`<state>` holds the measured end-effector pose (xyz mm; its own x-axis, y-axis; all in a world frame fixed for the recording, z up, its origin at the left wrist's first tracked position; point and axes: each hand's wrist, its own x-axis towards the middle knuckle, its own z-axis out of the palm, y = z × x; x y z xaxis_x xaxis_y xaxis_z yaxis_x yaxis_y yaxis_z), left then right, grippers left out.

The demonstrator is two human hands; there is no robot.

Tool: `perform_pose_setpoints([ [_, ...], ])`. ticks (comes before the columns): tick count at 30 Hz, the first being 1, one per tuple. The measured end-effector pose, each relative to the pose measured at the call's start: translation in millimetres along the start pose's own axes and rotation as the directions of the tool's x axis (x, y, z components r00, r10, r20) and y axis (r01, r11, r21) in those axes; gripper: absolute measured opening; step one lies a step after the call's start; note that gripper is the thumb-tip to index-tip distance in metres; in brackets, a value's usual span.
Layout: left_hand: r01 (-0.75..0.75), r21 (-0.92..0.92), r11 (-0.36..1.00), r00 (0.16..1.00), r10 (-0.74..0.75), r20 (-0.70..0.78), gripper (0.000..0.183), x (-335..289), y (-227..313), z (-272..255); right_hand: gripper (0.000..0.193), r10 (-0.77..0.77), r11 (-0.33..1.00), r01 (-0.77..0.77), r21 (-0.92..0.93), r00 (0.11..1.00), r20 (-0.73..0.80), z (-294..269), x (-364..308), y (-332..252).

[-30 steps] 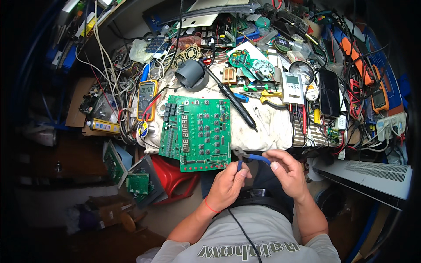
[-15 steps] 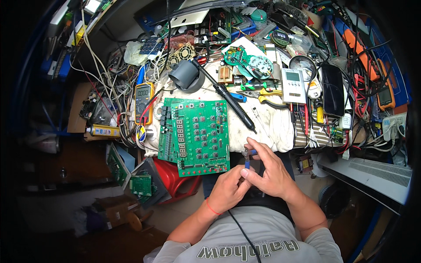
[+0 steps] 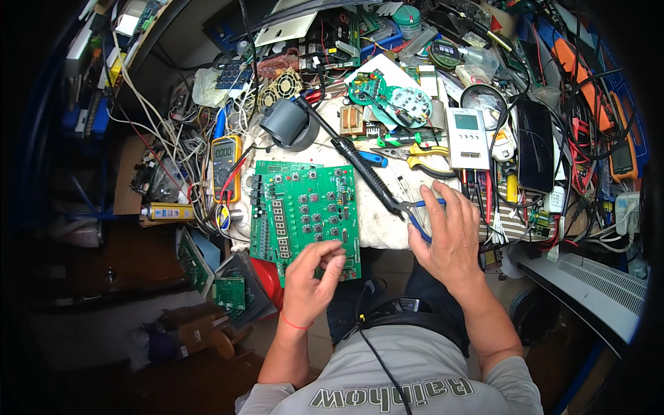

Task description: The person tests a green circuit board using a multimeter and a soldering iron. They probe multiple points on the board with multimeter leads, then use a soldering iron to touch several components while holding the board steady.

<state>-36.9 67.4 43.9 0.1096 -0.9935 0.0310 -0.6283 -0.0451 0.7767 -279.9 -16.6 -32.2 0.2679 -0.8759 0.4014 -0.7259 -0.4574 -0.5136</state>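
Note:
My right hand (image 3: 453, 238) holds blue-handled pliers (image 3: 417, 226) above the front of the pale cloth. Their handles are spread, and the jaws point left, close to the tip of a black ribbed tool (image 3: 366, 171). Over the lower edge of a green circuit board (image 3: 324, 188) is my left hand (image 3: 309, 280), its fingers curled toward the thumb. Whatever may be between those fingertips is hidden. The board carries several push buttons and a digit display (image 3: 278, 228). Another green board (image 3: 260, 232) lies partly beneath it, at its left.
Left of the boards stands a yellow multimeter (image 3: 225, 166) with red and black leads. Yellow-black pliers (image 3: 429, 159), a white device with a screen (image 3: 467, 138) and a black phone (image 3: 535, 145) lie at right. Tangled wires (image 3: 166, 138) crowd the left side.
My hands have parted from their place together near my lap. The right one has moved up and right with the pliers, the left one leftward to the circuit board.

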Motion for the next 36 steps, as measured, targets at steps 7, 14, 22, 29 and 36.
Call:
perform_pose_setpoints([
  [7,0.041,0.101,0.994,0.995,-0.031,-0.091,0.021,11,3,-12,0.065,-0.043,0.999,0.043,0.011,0.999,-0.005,18,-4,10],
  [14,-0.006,0.177,0.984,0.992,0.029,-0.126,0.019,21,8,-12,0.072,-0.011,0.993,0.008,0.115,1.0,0.029,8,-9,16],
  [22,-0.063,0.32,0.945,0.974,0.128,-0.186,0.016,24,1,-15,0.066,-0.072,0.983,0.076,0.169,0.997,-0.031,-5,-8,14],
  [29,-0.036,0.379,0.925,0.936,0.165,-0.312,0.014,11,-26,-34,0.041,0.176,0.718,-0.267,0.643,0.963,0.204,-32,-9,-5],
  [36,0.022,0.316,0.949,0.92,0.105,-0.378,0.026,-13,-51,-48,0.044,0.162,0.343,-0.655,0.674,0.748,0.644,-16,-4,-19],
])
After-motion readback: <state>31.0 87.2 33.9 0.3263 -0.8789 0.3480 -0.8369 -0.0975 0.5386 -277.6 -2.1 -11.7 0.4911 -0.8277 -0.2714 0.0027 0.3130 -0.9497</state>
